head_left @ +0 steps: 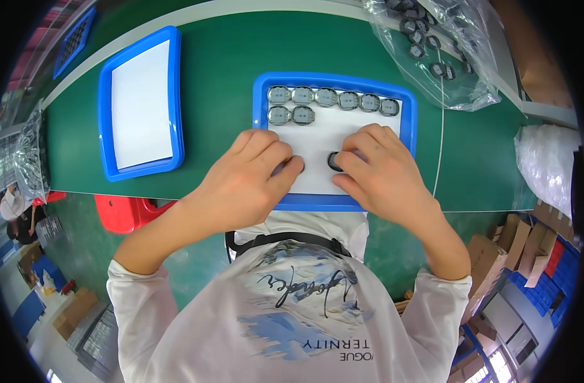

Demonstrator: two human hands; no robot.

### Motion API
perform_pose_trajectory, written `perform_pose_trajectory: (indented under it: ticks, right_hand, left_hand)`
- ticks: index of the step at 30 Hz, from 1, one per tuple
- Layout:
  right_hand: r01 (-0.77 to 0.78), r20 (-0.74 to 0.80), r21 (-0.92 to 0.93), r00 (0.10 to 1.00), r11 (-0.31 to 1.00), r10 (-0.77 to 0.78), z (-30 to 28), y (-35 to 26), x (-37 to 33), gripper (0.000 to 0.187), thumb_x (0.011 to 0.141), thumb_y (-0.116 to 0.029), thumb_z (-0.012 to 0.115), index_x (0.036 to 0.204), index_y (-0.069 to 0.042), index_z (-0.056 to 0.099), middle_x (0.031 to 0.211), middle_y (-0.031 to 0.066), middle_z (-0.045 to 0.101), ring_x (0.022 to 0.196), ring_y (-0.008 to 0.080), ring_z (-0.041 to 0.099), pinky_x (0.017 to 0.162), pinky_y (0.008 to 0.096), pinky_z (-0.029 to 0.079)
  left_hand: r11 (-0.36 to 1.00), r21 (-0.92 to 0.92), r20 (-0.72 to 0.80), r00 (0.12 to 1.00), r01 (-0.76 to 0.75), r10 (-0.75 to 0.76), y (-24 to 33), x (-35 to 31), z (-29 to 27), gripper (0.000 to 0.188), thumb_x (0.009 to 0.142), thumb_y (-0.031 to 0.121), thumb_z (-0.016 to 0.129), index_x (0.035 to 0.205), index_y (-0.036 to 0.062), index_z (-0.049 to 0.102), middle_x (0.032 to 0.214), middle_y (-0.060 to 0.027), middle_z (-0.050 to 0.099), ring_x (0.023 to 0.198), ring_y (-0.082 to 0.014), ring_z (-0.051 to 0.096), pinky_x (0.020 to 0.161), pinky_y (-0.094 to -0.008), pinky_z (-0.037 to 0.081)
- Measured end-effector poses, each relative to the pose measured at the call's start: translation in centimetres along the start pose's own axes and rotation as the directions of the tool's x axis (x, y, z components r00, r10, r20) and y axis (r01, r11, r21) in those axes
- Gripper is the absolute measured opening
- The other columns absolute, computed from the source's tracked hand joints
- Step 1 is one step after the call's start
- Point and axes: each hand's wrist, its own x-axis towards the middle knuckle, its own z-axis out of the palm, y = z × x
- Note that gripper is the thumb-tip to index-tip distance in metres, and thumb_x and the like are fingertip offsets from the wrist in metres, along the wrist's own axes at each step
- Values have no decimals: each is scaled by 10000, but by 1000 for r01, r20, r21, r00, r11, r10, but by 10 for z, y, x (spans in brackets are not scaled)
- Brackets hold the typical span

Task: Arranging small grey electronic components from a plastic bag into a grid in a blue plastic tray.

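White-lined rectangular blue plastic tray at left. Left hand narrowly grips a small dark piece, mostly hidden, over a second such tray with eight round grey parts along its far side; right hand pinches a round black part over its near right area

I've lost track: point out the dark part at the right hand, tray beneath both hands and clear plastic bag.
Dark part (333, 161): head view, its visible left edge.
Tray (409, 121): head view, right rim.
Plastic bag (474, 97): head view, lower film.
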Motion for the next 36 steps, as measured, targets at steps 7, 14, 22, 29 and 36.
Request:
perform_pose_trajectory:
  ticks: [7,14,22,29,36]
  right_hand:
    - [-13,-92,-106,996,994,3,-5,10,-9,239,721,-41,793,937,-59,694,987,75,624,959,295,597,835,419,498]
    - [-109,-117,-122,989,987,95,-10,17,-22,259,743,-14,779,993,-61,727,872,62,615,839,258,588,745,380,492]
    - [-82,-139,-197,989,977,55,-1,37,-3,172,755,-72,781,899,-58,688,815,54,613,758,253,607,660,387,510]
    - [-13,-158,-173,987,985,-15,2,41,8,103,779,-80,745,827,-80,654,768,41,567,753,241,604,635,383,504]
    - [29,-156,-173,986,985,-56,2,44,14,83,805,-91,718,795,-75,638,760,40,560,756,238,600,632,377,502]
  left_hand:
    - [998,-56,9,999,-34,35,-5,15,12,125,724,100,700,819,20,686,826,-74,535,891,-261,523,789,-385,435]
    - [996,-46,-41,996,-82,80,-5,41,32,115,712,115,729,761,33,665,799,-71,525,884,-260,516,787,-382,429]
    - [993,117,-154,988,16,3,-11,62,38,143,712,121,779,758,36,674,825,-68,538,887,-267,513,797,-397,430]
    - [997,67,-154,988,33,-22,-16,63,32,157,716,128,808,783,49,691,866,-62,541,919,-266,520,795,-394,421]
    - [998,61,-140,989,-31,39,-22,62,33,153,705,95,806,788,41,690,878,-62,547,915,-258,526,791,-389,425]
